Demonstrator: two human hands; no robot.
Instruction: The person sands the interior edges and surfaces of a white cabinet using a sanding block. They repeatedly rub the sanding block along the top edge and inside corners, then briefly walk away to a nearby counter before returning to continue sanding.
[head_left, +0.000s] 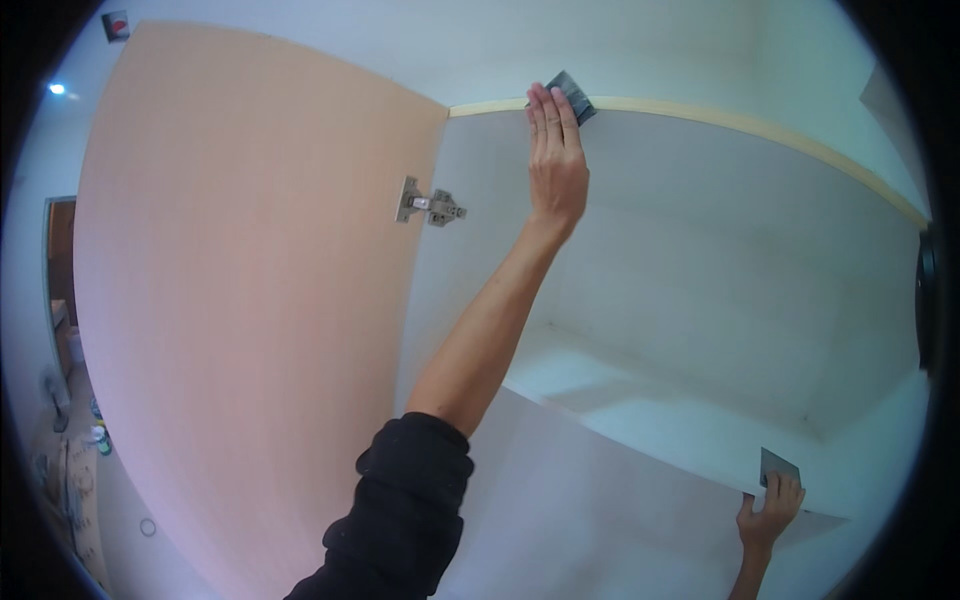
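Observation:
My left hand (556, 150), its forearm coming out of a black sleeve, holds a dark grey sheet (571, 96) that looks like sandpaper against the pale edge strip (675, 111) along the cabinet's top panel. The fingers lie flat and together over the sheet; the thumb is hidden. At the lower right, my right hand (772, 510) grips a thin grey rectangular piece (780, 465) at the front edge of the white shelf (637, 442). Its material cannot be told. The cabinet door (262, 225) stands open on the left, joined by a metal concealed hinge (431, 204).
A white wall (637, 45) rises above the cabinet. A black object (927, 300) stands at the far right rim. At the lower left, beyond the door, a green and white bottle (101, 440) and a small ring (148, 527) lie on the floor near a doorway (61, 262).

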